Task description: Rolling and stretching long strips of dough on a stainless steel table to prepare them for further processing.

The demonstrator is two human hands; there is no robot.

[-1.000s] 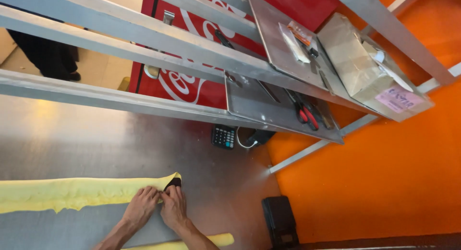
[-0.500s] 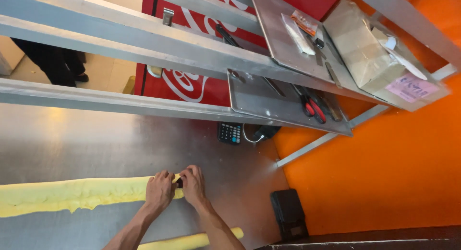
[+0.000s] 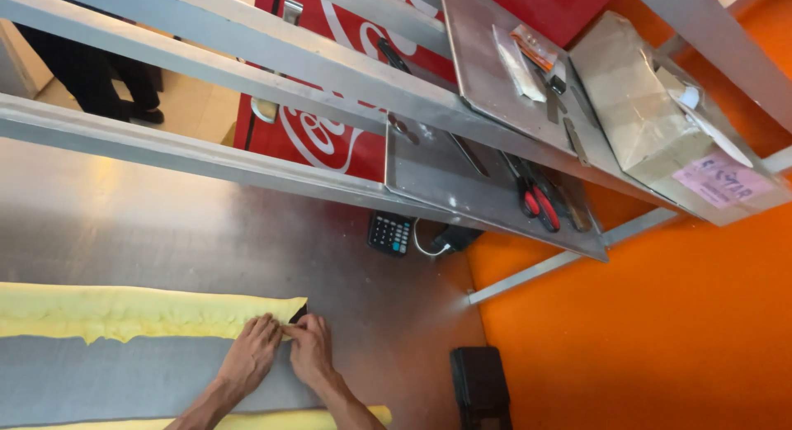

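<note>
Low in the frame, left of centre, I am watching the left hand point(image 3: 252, 357) and right hand point(image 3: 312, 350) pinching, fingers curled together, the right end of the yellow foam strip point(image 3: 124, 311), which is lying along the grey sheet point(image 3: 124, 380) on the steel desk point(image 3: 206, 232). Above them, near centre, a calculator point(image 3: 389, 233) is sitting under the metal shelf point(image 3: 462, 182).

A shiny metal table point(image 3: 165, 232) holds a long yellow strip of dough point(image 3: 124, 310) near its front edge. A second yellow strip point(image 3: 363, 415) lies at the very front. A calculator point(image 3: 389, 233) sits by the back edge.
</note>
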